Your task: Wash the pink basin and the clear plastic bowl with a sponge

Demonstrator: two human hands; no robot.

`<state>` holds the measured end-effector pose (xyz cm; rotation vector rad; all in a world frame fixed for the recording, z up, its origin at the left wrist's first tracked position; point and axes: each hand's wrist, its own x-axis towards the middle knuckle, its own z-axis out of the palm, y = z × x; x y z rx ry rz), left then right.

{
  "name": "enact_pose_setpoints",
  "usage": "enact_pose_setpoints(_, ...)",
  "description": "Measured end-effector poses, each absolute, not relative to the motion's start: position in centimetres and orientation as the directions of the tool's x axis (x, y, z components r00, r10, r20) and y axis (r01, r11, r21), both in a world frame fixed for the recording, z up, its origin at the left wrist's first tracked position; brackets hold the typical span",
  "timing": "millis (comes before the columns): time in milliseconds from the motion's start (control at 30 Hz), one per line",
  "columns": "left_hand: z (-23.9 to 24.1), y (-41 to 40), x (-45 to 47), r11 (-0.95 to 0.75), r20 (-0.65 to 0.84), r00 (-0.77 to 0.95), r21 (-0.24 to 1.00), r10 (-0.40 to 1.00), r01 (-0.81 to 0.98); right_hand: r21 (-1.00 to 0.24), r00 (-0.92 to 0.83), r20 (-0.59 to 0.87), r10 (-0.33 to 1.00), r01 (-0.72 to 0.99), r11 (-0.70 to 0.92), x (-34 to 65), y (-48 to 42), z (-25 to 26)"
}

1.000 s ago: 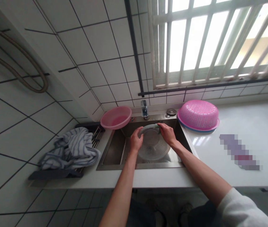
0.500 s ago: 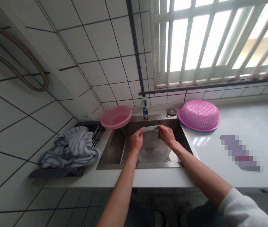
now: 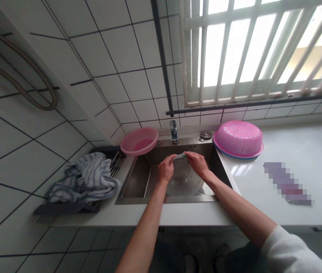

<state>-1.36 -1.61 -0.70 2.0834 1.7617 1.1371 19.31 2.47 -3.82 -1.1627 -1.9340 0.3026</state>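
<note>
A round, see-through mesh strainer (image 3: 188, 184) is held tilted inside the stainless steel sink (image 3: 141, 176), its far rim raised. My left hand (image 3: 166, 169) is closed on the left part of that rim. My right hand (image 3: 197, 163) is closed at the top of the rim, pressing a green cleaning cloth against it. Only a small pale edge of the cloth shows under the fingers; the rest is hidden. Behind the strainer stands the faucet (image 3: 173, 130).
A pink basin (image 3: 139, 141) leans at the sink's back left corner. An upturned pink basket (image 3: 239, 137) sits over something blue on the right counter (image 3: 300, 148). A striped towel (image 3: 88, 178) lies on a dark rack at left. A drain strainer (image 3: 206, 135) rests behind the sink.
My right hand has slid slightly left along the rim, closer to my left hand. The green cloth, hanging visibly before, is now mostly covered. My left hand has shifted only slightly.
</note>
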Motion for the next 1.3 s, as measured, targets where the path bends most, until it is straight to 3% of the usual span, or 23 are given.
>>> enact_pose_setpoints(133,-0.7,-1.7,-1.5,-0.284,0.421,0.021,0.575,0.907,0.768,-0.555,-0.287,0.540,0.791,0.586,0.591,18.9,2.4,-3.8)
enact_pose_setpoints(267,-0.7,-1.6,-1.9,-0.250,0.487,-0.111,0.615,0.866,0.748,-0.629,-0.124,0.513,0.849,0.619,0.471,20.2,2.8,-3.6)
enact_pose_setpoints(333,-0.7,-1.5,-1.7,-0.282,0.491,-0.070,0.604,0.868,0.745,-0.634,-0.101,0.507,0.856,0.629,0.451,20.1,2.7,-3.5)
enact_pose_setpoints(467,-0.9,-1.5,-1.4,-0.330,0.464,0.039,0.568,0.885,0.754,-0.587,-0.229,0.534,0.814,0.593,0.552,19.1,2.2,-3.4)
enact_pose_setpoints(667,-1.0,-1.3,-2.4,-0.282,0.525,-0.109,0.608,0.844,0.742,-0.630,-0.123,0.506,0.854,0.624,0.463,20.2,2.8,-3.4)
enact_pose_setpoints(900,-1.3,-1.2,-1.0,-0.396,0.451,0.115,0.597,0.885,0.698,-0.545,-0.267,0.518,0.813,0.629,0.554,18.6,2.0,-3.5)
enact_pose_setpoints(1133,-1.6,-0.6,-2.4,-0.320,0.477,-0.053,0.664,0.877,0.675,-0.601,-0.135,0.505,0.852,0.654,0.460,21.2,3.1,-3.4)
enact_pose_setpoints(1300,-1.7,-0.8,-1.9,-0.345,0.382,0.098,0.659,0.919,0.669,-0.510,-0.252,0.462,0.850,0.709,0.487,20.0,2.9,-3.4)
